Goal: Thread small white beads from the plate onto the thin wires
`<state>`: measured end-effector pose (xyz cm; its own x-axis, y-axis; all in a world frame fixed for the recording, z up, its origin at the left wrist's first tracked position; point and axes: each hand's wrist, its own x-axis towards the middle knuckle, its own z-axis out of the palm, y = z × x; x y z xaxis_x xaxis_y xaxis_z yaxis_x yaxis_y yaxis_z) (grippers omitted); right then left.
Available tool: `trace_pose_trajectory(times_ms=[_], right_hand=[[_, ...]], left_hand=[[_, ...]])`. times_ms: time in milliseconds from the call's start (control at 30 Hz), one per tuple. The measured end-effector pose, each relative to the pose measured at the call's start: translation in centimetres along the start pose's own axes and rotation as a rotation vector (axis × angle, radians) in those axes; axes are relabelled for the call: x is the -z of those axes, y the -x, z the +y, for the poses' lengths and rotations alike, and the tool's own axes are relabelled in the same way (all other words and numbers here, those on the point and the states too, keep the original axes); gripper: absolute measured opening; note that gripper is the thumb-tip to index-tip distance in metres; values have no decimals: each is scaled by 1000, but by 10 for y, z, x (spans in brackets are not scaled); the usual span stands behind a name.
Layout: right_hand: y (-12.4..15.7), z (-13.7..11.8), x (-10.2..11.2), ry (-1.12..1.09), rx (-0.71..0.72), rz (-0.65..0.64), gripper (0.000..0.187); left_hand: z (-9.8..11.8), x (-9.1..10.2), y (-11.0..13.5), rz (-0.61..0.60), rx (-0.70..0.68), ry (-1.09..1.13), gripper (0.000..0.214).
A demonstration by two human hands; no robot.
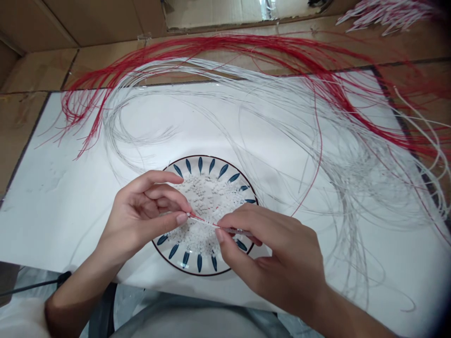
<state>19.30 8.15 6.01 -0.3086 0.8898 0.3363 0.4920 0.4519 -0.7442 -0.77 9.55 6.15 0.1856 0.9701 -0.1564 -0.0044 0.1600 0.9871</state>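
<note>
Red and white, a thin strand [205, 221] is running crosswise over a plate [192, 266], its long axis sloping slightly down toward the right. Thumb and fingertips of the left hand [137, 216] are pinching it at the left; the right hand [282, 249] is clamping it a little further along and hiding what is lying past that grip, so only a short span is showing between the two. Neither hand is sitting clearly nearer. Below, small white grains [200, 190] are covering much of the plate. Beyond, red strings [218, 42] and white strings [190, 62] are arching across the white surface [70, 188], loose ones trailing near the right hand. Nothing is standing between the hands.
</note>
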Motion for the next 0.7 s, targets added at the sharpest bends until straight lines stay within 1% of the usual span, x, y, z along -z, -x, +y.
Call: trace_pose_trajectory(times_ms=[200,400,700], right_hand=[[1,1,-1,-3,-1,4,10],[1,0,0,3,-3,-14,12],[0,1,0,6,6,-6,11]], left_hand=[[1,-1,1,6,4,-15,39],[2,-2,0,11,3,-38,37],[2,-2,2,20,12,-60,36]])
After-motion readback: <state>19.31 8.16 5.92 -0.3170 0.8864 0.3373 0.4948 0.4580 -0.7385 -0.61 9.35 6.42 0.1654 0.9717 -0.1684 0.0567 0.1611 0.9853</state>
